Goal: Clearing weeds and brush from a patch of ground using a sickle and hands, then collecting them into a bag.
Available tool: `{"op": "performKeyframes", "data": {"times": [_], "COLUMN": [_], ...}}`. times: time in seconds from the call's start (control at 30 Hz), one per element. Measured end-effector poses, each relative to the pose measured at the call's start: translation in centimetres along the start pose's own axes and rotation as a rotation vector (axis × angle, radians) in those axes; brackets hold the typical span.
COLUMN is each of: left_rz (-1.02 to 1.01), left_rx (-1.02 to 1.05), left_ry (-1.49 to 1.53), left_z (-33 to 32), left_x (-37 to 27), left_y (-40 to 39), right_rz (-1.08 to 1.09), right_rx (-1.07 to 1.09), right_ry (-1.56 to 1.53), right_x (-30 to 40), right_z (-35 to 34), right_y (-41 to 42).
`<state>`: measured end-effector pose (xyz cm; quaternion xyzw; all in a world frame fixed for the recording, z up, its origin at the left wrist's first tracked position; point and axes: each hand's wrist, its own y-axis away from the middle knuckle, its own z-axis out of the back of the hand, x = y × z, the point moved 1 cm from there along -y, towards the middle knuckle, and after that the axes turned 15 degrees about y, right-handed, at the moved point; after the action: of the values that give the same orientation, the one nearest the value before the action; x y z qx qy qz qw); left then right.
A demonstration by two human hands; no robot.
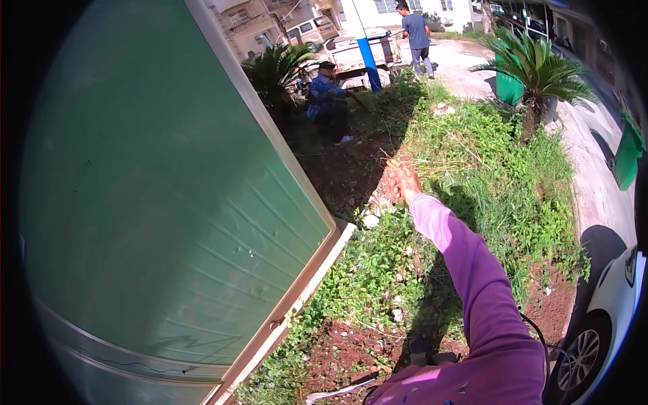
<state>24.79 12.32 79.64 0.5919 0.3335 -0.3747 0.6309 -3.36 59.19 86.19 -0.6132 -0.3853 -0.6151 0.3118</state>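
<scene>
My right hand reaches out at the end of a purple sleeve, above reddish soil and low green weeds. Its fingers are curled at a bunch of dry, thin plant stems that spreads out to the right; whether they grip it is hard to tell from here. A pale stone lies among the leaves just below and left of the hand. My left hand is out of view; before me are weeds and bare red soil.
A large green metal panel fills the left. A person in blue crouches ahead; another stands by a small truck. A blue-and-white pole, a cycad, green bins and a white car surround the bed.
</scene>
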Motion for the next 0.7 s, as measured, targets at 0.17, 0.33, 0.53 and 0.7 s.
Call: {"op": "performKeyframes", "data": {"times": [0.17,0.33,0.53,0.7], "left_rz": [0.023,0.044,0.071,0.093], "left_rx": [-0.041,-0.085,-0.130,-0.157], "left_ry": [-0.020,-0.043,-0.067,-0.086], "left_z": [-1.3,-2.6,-3.7,-3.7], "left_x": [-0.4,-0.9,-1.3,-1.0], "left_y": [-0.6,-1.1,-1.3,-1.6], "right_rz": [-0.078,0.010,-0.005,-0.120], "right_rx": [0.004,0.035,0.049,0.062], "right_ry": [-0.009,0.013,0.002,0.073], "right_x": [-0.6,-0.2,-1.6,-8.7], "right_z": [1.1,1.6,2.0,3.4], "right_y": [-0.9,-3.3,-6.2,-5.9]}}
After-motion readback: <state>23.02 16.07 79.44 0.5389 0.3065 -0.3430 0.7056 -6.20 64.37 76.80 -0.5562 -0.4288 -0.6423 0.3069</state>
